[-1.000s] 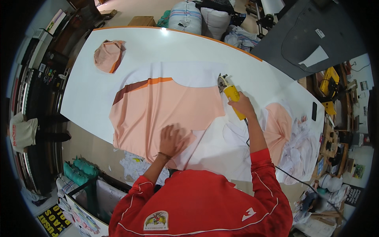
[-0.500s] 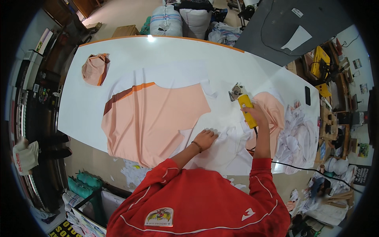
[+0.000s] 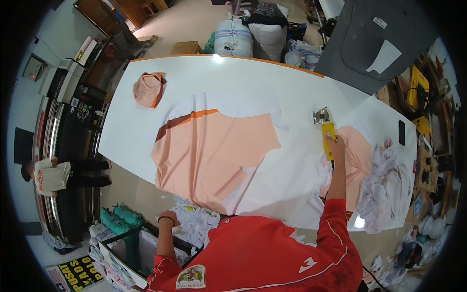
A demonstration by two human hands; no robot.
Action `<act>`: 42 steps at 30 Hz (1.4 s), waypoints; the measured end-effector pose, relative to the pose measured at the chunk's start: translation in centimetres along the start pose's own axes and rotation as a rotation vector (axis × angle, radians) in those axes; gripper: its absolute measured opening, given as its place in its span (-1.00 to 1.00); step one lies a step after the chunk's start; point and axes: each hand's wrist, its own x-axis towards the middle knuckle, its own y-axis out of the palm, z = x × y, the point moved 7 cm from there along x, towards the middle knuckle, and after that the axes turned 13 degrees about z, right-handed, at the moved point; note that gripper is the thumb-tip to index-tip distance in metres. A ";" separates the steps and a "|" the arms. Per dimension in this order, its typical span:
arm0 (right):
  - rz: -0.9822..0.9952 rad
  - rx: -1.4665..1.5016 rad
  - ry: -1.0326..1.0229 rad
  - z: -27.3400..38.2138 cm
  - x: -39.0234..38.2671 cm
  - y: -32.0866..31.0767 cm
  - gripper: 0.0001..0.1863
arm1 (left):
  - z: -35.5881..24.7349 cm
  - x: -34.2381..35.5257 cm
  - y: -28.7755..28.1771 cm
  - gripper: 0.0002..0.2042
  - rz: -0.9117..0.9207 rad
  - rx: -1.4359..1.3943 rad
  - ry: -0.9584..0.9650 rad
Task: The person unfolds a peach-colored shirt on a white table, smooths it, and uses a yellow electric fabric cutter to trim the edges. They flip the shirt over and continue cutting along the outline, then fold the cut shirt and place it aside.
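Note:
My right hand is closed around the yellow body of an electric rotary fabric cutter. Its round metal blade head rests on the white table, pointing away from me. A peach fabric panel with an orange and brown shoulder stripe lies on white cloth left of the cutter. Beside my right forearm is another peach piece, partly over white fabric. My left hand, with a bracelet at the wrist, is down past the table's near edge, by a heap of white scraps. Its fingers do not show clearly.
Crumpled white fabric and a black phone lie at the table's right. A folded peach bundle sits far left. Stuffed sacks and a grey board stand behind. A person is at the left by a long machine.
My left hand has left the white cloth on the table and swung left and down beside the scraps. The right hand still holds the cutter. The whole view has shifted.

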 end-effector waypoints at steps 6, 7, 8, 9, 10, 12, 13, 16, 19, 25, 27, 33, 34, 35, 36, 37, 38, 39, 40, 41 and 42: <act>-0.332 -0.480 0.010 4.8 -4.5 0.6 -0.35 | -15.3 -2.0 -13.3 -0.41 -0.987 -0.809 0.707; -0.385 -0.521 -0.078 5.5 -4.7 1.6 -0.34 | -18.8 -1.5 -14.2 -0.42 -1.096 -0.500 0.581; -0.446 -0.561 -0.165 5.9 -4.7 2.2 -0.33 | -21.9 -0.7 -15.1 -0.42 -1.188 -0.189 0.446; -0.295 -0.433 -0.292 6.1 -4.8 3.4 -0.25 | -23.8 0.0 -16.3 -0.43 -1.069 -0.293 0.453; -0.143 -0.306 -0.410 6.3 -5.6 5.2 -0.17 | -25.6 -0.1 -17.2 -0.44 -0.942 -0.387 0.464; 0.099 -0.340 -0.751 7.6 -7.9 11.2 -0.03 | -27.0 1.2 -16.8 -0.46 -0.829 -0.452 0.577; 0.419 -0.405 -0.667 9.8 -10.3 16.1 0.10 | -26.2 4.1 -14.3 -0.47 -0.844 -0.455 0.639; 0.505 -0.673 -0.797 10.0 -15.3 22.0 0.13 | -28.6 1.7 -13.9 -0.52 -0.774 -0.545 1.076; 0.343 -0.679 -0.815 9.1 -16.2 22.2 -0.09 | -29.1 -12.6 -16.3 -0.58 0.048 -0.797 1.026; 0.508 -0.301 -0.748 9.4 -17.9 22.1 -0.54 | -24.1 -23.2 -17.1 -0.77 -0.141 -0.687 1.513; 0.781 0.318 -0.509 7.4 -16.0 21.0 -0.61 | -21.2 -24.6 -18.6 -0.73 -0.373 -0.539 1.448; 0.647 -0.315 -0.747 20.1 -23.2 3.0 -0.59 | -7.6 -27.9 -21.4 -0.56 -0.986 -0.285 0.708; 0.703 -0.361 -0.692 23.1 -25.4 -0.3 -0.60 | -5.5 -29.1 -21.9 -0.60 -1.143 -0.351 0.659; 0.748 -0.408 -0.635 24.2 -26.6 -2.8 -0.61 | -3.9 -30.3 -22.7 -0.63 -1.302 -0.412 0.616; 0.535 -0.322 -0.822 24.6 -27.2 -5.8 -0.65 | -2.8 -31.5 -23.5 -0.68 -1.468 -0.474 0.611; 0.317 -0.225 -1.000 24.8 -28.0 -8.5 -0.69 | -1.6 -33.1 -24.1 -0.72 -1.632 -0.532 0.597; 0.087 -0.151 -0.966 24.4 -26.7 -10.5 -0.70 | -1.1 -34.3 -24.8 -0.76 -1.739 -0.587 0.483; -0.156 -0.076 -0.921 24.5 -25.7 -12.1 -0.70 | -1.3 -34.5 -26.2 -0.77 -1.770 -0.557 0.432; -0.169 0.167 -0.894 26.0 -24.3 -12.0 -0.67 | -1.4 -34.0 -27.8 -0.77 -1.798 -0.528 0.378; -0.174 0.412 -0.860 27.7 -22.1 -11.5 -0.63 | -1.2 -33.2 -29.1 -0.78 -1.822 -0.498 0.314; -0.080 0.379 -0.812 29.1 -19.9 -10.0 -0.60 | -0.7 -31.2 -30.6 -0.85 -1.804 -0.485 0.299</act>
